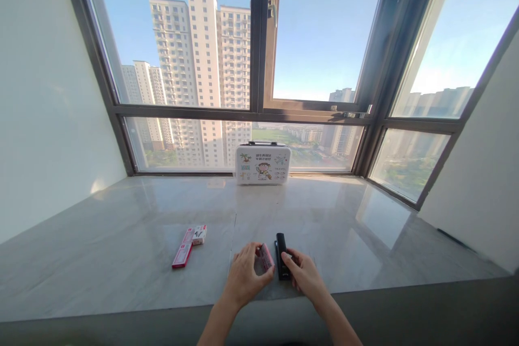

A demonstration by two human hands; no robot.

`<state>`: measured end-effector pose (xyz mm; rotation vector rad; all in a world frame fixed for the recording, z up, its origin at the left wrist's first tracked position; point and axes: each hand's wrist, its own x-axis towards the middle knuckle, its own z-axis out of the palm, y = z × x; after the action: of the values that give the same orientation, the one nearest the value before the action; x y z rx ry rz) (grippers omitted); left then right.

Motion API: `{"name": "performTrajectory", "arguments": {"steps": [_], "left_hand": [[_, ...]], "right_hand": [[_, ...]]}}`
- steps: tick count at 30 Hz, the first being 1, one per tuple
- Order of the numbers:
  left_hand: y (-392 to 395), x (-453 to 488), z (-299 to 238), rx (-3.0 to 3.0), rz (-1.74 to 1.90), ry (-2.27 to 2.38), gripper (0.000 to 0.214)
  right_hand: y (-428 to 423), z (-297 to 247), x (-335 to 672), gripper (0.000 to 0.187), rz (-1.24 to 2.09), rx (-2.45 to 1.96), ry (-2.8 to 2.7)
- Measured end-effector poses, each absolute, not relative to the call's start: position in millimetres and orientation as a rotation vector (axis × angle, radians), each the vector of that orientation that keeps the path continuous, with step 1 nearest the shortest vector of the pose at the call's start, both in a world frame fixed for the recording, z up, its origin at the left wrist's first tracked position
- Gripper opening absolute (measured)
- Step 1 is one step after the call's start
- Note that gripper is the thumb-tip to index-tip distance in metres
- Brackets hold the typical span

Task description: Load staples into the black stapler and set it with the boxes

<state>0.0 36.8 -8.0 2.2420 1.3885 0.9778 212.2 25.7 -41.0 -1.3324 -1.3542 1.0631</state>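
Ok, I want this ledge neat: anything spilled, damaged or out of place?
Nothing stands out: no spill shows on the grey marble ledge, and the visible part of the long black stapler looks intact. The long pink-and-white packaging lies aslant, while the white cartoon-printed case stands upright.

Daylit, dark-framed windows (pixel 256 38) meet a grey marble sill (pixel 121 275).

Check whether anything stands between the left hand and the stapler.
Only the small pink box held in the left hand, on the side facing the stapler; nothing else visible stands in that gap.
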Motion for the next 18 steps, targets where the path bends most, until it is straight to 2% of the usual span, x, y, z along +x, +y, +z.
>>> {"name": "performTrajectory", "arguments": {"steps": [6,18], "left_hand": [[44.5,-3.1,-13.8,2.08,0.934,1.438,0.053],[57.7,-8.1,-26.1,1.965,1.006,1.356,0.042]], "right_hand": [[24.9,-41.6,210.4,0.064,1.028,-1.376,-1.337],[22.2,-47.6,208.0,0.059,0.938,-1.411,-1.328]]}}
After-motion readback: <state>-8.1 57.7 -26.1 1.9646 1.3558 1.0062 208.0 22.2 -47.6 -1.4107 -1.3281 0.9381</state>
